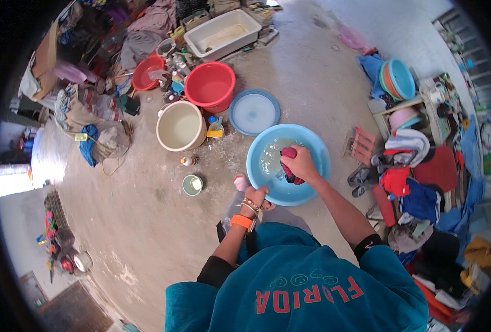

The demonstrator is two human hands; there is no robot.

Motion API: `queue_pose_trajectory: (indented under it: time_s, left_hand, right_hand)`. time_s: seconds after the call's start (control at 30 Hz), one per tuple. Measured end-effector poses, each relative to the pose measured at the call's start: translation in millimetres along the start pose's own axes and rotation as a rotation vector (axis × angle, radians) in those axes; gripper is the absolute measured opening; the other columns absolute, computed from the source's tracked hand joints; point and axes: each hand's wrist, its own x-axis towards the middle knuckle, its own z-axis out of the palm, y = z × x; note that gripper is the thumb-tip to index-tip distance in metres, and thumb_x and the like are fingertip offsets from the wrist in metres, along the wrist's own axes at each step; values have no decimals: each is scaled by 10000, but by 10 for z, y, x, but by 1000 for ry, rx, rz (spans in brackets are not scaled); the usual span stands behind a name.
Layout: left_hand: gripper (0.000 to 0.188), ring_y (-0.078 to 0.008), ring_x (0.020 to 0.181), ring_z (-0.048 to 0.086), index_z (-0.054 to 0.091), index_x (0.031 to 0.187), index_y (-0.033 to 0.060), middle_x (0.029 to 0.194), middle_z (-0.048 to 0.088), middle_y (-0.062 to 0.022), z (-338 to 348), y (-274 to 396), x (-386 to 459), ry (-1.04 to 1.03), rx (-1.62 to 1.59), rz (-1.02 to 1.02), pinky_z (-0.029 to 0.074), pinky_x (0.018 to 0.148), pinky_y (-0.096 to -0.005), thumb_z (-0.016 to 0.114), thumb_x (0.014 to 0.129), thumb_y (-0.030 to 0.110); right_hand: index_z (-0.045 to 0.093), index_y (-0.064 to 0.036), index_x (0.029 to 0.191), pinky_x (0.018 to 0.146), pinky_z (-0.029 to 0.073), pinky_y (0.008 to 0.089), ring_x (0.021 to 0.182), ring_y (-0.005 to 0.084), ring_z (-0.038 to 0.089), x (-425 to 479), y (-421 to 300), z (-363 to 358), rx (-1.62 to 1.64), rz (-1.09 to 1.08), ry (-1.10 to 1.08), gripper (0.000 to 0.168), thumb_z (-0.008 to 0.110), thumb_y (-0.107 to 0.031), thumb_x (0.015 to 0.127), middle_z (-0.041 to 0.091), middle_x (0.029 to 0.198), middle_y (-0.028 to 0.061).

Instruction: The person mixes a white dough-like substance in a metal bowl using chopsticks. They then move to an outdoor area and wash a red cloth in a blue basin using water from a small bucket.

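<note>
In front of me a light blue plastic basin [256, 166] holds shallow, clear water. My right hand [299, 162] is closed around a bunched dark red and black cloth [288, 153] inside the basin, and part of the cloth is hidden by my fingers. At the basin's near left rim, my left hand [258, 196] grips the edge. An orange-banded wristwatch [241, 222] and bracelets are on my left wrist.
Beyond the basin stand a blue-rimmed tub [254, 112], a red tub [209, 85] and a cream bucket [181, 126]. A small green cup [192, 185] and a bottle [189, 161] are left. Shoes [359, 176] and piled clothes [419, 199] lie to the right.
</note>
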Motion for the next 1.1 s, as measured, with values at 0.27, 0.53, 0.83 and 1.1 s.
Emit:
queue_pose_trajectory:
  time_s: [0.27,0.53,0.83,1.1]
  left_hand:
    - [236,-206,413,556,586,666,-50,496,562,-116,-122,285,487,-26,-219,-78,445,401,-315,566,717,179]
    - [239,-199,393,551,579,668,-35,492,554,-114,-341,291,1002,132,-368,-129,426,370,-307,566,727,196]
    - [213,-158,378,524,582,675,-29,484,545,-89,-415,48,1197,435,-624,-198,391,340,-290,536,737,170]
    - [214,-174,353,523,566,661,-46,493,554,-113,-319,-890,1893,591,-847,-312,404,315,-287,520,744,146]
  right_hand:
    - [588,14,779,591,458,295,631,162,578,749,74,204,152,111,-49,189,640,-141,685,601,683,91]
    - [563,17,924,657,453,268,720,119,550,1356,50,610,216,192,-284,266,639,-179,761,596,800,46]
    - [543,8,984,713,456,319,778,199,588,1931,230,1385,47,-3,-653,343,649,-223,755,613,854,132]
    - [546,-53,1002,696,471,264,780,99,555,2287,442,1899,335,713,-759,270,613,-253,833,574,854,8]
